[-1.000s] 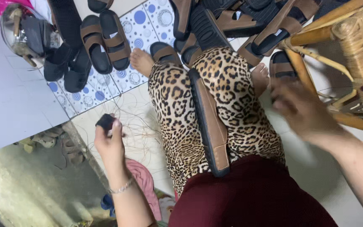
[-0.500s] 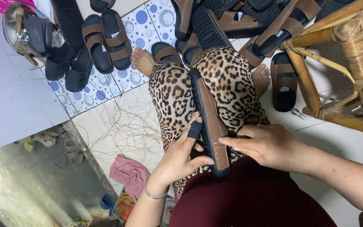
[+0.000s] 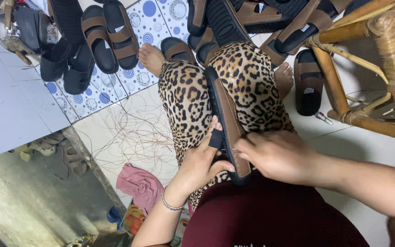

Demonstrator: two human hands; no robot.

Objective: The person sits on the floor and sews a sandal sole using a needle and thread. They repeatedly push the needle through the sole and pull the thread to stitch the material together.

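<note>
Sandal sole [image 3: 225,114] lies lengthwise along the lap, near end pinched by the left hand [image 3: 202,160], right hand [image 3: 280,155] closed against its edge.

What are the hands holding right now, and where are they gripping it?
Both hands grip a brown-and-black sandal sole lying along the lap, at its near end: the left hand from the left edge, the right hand from the right edge.
</note>
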